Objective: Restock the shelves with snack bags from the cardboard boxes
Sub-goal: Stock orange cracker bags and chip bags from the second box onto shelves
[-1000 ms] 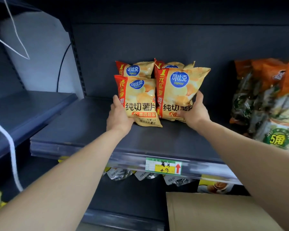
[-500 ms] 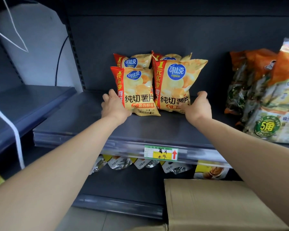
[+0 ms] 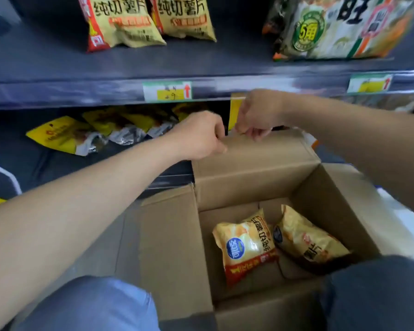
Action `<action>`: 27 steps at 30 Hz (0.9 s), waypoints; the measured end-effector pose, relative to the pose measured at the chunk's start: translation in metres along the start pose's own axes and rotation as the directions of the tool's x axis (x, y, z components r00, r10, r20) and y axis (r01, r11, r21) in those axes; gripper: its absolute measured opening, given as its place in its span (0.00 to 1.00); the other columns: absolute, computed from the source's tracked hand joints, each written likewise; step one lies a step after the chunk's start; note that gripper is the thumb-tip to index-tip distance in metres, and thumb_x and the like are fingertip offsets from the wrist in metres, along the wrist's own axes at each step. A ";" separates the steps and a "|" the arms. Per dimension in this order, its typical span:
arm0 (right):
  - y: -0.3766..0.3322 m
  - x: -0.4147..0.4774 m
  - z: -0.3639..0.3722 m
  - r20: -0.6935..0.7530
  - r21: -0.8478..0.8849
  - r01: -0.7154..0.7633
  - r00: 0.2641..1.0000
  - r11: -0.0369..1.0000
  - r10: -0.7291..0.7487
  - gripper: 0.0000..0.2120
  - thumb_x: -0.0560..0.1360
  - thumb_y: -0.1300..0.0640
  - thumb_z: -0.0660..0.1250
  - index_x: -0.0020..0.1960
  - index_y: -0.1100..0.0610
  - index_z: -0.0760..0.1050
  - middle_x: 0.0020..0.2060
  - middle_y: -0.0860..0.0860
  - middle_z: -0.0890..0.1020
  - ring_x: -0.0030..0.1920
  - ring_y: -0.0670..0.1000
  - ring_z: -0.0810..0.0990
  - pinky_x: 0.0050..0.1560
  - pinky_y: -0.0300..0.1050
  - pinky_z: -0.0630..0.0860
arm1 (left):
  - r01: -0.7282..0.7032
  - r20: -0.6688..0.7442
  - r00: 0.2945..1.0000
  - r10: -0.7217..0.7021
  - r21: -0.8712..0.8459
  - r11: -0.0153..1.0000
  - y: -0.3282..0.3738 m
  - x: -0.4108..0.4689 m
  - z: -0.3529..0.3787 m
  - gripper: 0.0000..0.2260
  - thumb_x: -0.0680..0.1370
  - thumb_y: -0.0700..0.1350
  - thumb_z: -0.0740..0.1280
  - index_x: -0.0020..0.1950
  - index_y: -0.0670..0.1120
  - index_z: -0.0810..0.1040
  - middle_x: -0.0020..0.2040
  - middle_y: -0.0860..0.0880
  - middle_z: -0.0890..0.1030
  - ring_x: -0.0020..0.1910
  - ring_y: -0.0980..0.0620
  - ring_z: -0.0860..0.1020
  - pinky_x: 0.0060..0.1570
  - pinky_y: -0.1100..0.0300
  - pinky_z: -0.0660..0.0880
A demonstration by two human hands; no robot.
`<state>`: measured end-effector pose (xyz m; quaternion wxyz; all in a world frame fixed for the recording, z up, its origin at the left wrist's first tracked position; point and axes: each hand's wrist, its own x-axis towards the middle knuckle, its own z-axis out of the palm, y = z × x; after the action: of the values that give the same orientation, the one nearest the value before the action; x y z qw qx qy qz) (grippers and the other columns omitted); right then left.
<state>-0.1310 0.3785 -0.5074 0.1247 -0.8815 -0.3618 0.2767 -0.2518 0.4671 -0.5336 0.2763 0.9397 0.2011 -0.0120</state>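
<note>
Yellow crinkled-plastic snack bags (image 3: 245,244), two of them, lie at the bottom of the open brown cardboard box (image 3: 167,247). One is flat with its blue logo up and the other is tipped against the box's right wall, so stock is left to lift out. The box's tall far flap (image 3: 253,168) stands upright between the bags and the shelving, and both hands are at its top edge, likely to fold it clear for reaching in. The right hand (image 3: 256,115) curls its fingertips over that edge and seems to pinch it. The left hand (image 3: 198,137) sits at the flap's left corner with fingers curled, but blur hides whether it has hold of anything. Above the box, matching yellow chip bags (image 3: 120,22) already stand on the dark grey metal shelf (image 3: 58,65), over a green-and-yellow price label (image 3: 167,91). Behind the box's left side, yellow foil pouches (image 3: 62,136) lie slumped on the lower shelf.
</note>
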 end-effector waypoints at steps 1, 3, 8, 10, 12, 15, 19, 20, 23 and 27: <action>0.012 0.001 0.010 0.069 -0.044 -0.035 0.997 0.998 0.038 0.10 0.74 0.58 0.69 0.50 0.66 0.78 0.38 0.58 0.82 0.31 0.52 0.77 0.38 0.44 0.79 | 0.009 0.112 0.994 -0.012 0.029 1.000 0.002 0.000 0.020 0.10 0.72 0.46 0.73 0.50 0.46 0.79 0.46 0.50 0.77 0.46 0.51 0.75 0.44 0.60 0.71; 0.041 0.007 0.033 0.192 -0.123 -0.100 0.974 0.987 0.122 0.15 0.75 0.57 0.69 0.55 0.68 0.76 0.39 0.57 0.81 0.32 0.52 0.78 0.39 0.44 0.79 | 0.045 0.305 0.951 -0.056 0.043 0.998 0.005 0.003 0.059 0.10 0.73 0.46 0.72 0.51 0.43 0.80 0.46 0.48 0.78 0.47 0.49 0.76 0.47 0.58 0.72; 0.109 0.016 0.079 0.278 -0.271 -0.182 0.925 0.945 0.258 0.18 0.74 0.54 0.70 0.57 0.65 0.77 0.47 0.59 0.82 0.37 0.53 0.80 0.38 0.42 0.79 | 0.170 0.550 0.808 -0.210 0.124 0.978 -0.004 0.013 0.136 0.18 0.75 0.46 0.69 0.57 0.33 0.75 0.47 0.39 0.80 0.43 0.44 0.76 0.40 0.57 0.73; 0.133 0.018 0.096 0.281 -0.315 -0.203 0.913 0.927 0.296 0.20 0.73 0.53 0.71 0.60 0.63 0.75 0.53 0.60 0.81 0.44 0.54 0.81 0.46 0.45 0.80 | 0.244 0.580 0.758 -0.298 0.171 0.955 -0.011 0.016 0.158 0.15 0.75 0.45 0.70 0.52 0.34 0.74 0.36 0.41 0.76 0.32 0.48 0.72 0.32 0.60 0.69; 0.153 0.016 0.110 0.300 -0.404 -0.191 0.896 0.895 0.327 0.22 0.74 0.52 0.70 0.63 0.62 0.74 0.54 0.57 0.80 0.48 0.55 0.81 0.46 0.43 0.80 | 0.304 0.601 0.705 -0.376 0.223 0.926 -0.019 0.017 0.177 0.18 0.76 0.45 0.69 0.59 0.34 0.74 0.41 0.39 0.77 0.35 0.49 0.73 0.38 0.58 0.72; 0.174 0.010 0.122 0.316 -0.496 -0.181 0.873 0.849 0.372 0.22 0.76 0.52 0.67 0.65 0.64 0.73 0.55 0.55 0.77 0.52 0.53 0.77 0.42 0.39 0.74 | 0.397 0.619 0.629 -0.470 0.265 0.879 -0.032 0.016 0.200 0.24 0.75 0.45 0.70 0.67 0.36 0.70 0.60 0.37 0.76 0.54 0.44 0.78 0.51 0.56 0.76; 0.195 0.010 0.139 0.340 -0.528 -0.195 0.843 0.826 0.417 0.25 0.77 0.51 0.66 0.68 0.65 0.70 0.66 0.57 0.74 0.65 0.55 0.73 0.62 0.43 0.71 | 0.525 0.656 0.494 -0.571 0.298 0.797 -0.041 0.013 0.219 0.29 0.75 0.45 0.71 0.72 0.38 0.64 0.70 0.37 0.69 0.60 0.42 0.78 0.60 0.52 0.76; 0.199 0.010 0.142 0.344 -0.541 -0.183 0.842 0.821 0.415 0.27 0.78 0.49 0.65 0.70 0.65 0.68 0.67 0.57 0.73 0.67 0.54 0.72 0.64 0.44 0.69 | 0.546 0.645 0.495 -0.582 0.291 0.786 -0.042 0.012 0.222 0.28 0.75 0.43 0.70 0.72 0.37 0.65 0.69 0.38 0.69 0.59 0.43 0.78 0.61 0.52 0.76; 0.208 0.010 0.147 0.362 -0.522 -0.191 0.833 0.831 0.419 0.28 0.78 0.47 0.63 0.70 0.65 0.67 0.68 0.56 0.72 0.68 0.54 0.71 0.65 0.44 0.68 | 0.564 0.568 0.591 -0.573 0.218 0.797 -0.044 0.016 0.229 0.21 0.76 0.35 0.68 0.68 0.37 0.70 0.65 0.39 0.72 0.54 0.45 0.78 0.59 0.54 0.77; 0.223 0.016 0.153 0.293 -0.447 -0.229 0.876 0.865 0.383 0.29 0.76 0.52 0.68 0.71 0.66 0.65 0.66 0.58 0.73 0.65 0.56 0.74 0.61 0.44 0.72 | 0.517 0.438 0.731 -0.524 0.147 0.843 -0.037 0.028 0.220 0.06 0.75 0.36 0.68 0.51 0.37 0.79 0.45 0.43 0.80 0.43 0.49 0.79 0.38 0.62 0.75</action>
<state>-0.0834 0.2355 -0.7323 -0.1746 -0.8661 -0.2799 0.3756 -0.2206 0.3906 -0.7432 0.2945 0.8171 0.3841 -0.3132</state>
